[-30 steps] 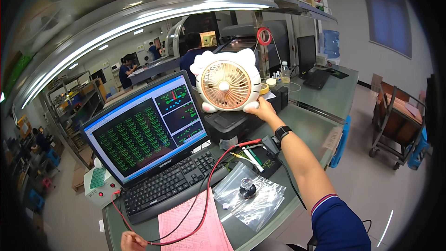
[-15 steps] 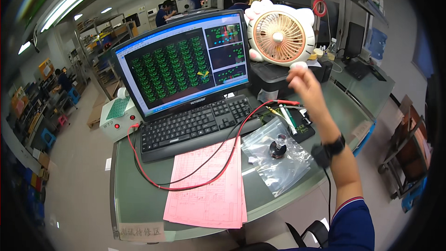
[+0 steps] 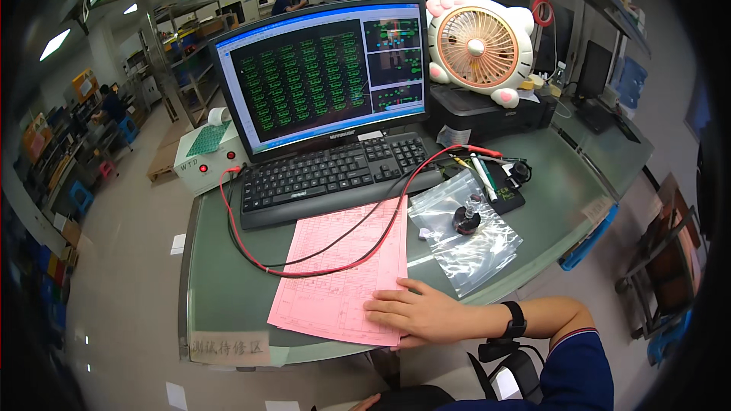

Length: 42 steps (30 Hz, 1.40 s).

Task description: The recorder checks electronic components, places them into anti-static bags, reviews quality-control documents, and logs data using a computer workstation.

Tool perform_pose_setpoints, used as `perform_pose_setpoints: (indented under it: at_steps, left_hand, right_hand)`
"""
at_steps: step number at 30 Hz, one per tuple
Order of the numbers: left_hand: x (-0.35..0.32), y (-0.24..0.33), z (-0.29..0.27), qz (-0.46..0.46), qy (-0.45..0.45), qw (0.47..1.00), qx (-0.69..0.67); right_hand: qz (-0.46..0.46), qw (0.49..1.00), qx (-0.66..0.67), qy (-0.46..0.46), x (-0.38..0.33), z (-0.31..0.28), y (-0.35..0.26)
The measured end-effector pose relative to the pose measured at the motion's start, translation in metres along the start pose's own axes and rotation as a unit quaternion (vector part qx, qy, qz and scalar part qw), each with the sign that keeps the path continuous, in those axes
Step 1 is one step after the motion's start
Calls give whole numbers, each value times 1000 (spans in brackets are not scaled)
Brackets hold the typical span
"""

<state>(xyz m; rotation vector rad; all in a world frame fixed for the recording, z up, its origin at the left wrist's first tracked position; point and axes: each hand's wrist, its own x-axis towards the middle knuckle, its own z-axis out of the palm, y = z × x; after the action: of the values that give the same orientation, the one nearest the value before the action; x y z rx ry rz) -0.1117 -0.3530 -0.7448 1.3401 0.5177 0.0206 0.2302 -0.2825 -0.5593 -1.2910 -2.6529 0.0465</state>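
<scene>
My right hand point(image 3: 417, 312) lies palm down on the lower right corner of a stack of pink printed forms point(image 3: 335, 289), fingers stretched and spread. Its thumb is near the table's front edge. A black watch point(image 3: 515, 320) is on that wrist. Only a small part of my left hand point(image 3: 367, 403) shows at the bottom edge, below the table; its finger pose is hard to make out. Across the forms curve a red and a black test lead point(image 3: 358, 260). Right of them, a small dark-based bottle point(image 3: 466, 220) stands on a clear plastic bag point(image 3: 487, 259).
Behind the forms sit a black keyboard point(image 3: 327, 175) and a monitor point(image 3: 304, 76) with green board patterns. A white box with red terminals point(image 3: 209, 160) stands left. Pens point(image 3: 485, 176) lie right of the keyboard. A cat-shaped fan point(image 3: 480, 46) tops a black machine point(image 3: 487, 114).
My right hand has come down from the raised position near the fan onto the pink forms. Part of my left hand now shows at the bottom edge. The view has shifted slightly.
</scene>
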Motion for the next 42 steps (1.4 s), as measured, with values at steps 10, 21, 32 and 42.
perform_pose_setpoints:
  at_steps: [10,21,32,42]
  left_hand:
    - [1,-8,-2,47,28,998,34]
    - [-10,53,-19,-2,43,999,0]
    - [-34,164,-32,137,135,930,-312]
    - [-43,178,-61,41,265,961,-65]
  right_hand:
    - [-74,994,-1,76,-18,10,2]
    - [-8,985,163,52,-38,-15,-3]
    - [-151,936,314,45,-45,-60,-29]
    - [-94,958,255,86,-77,-72,4]
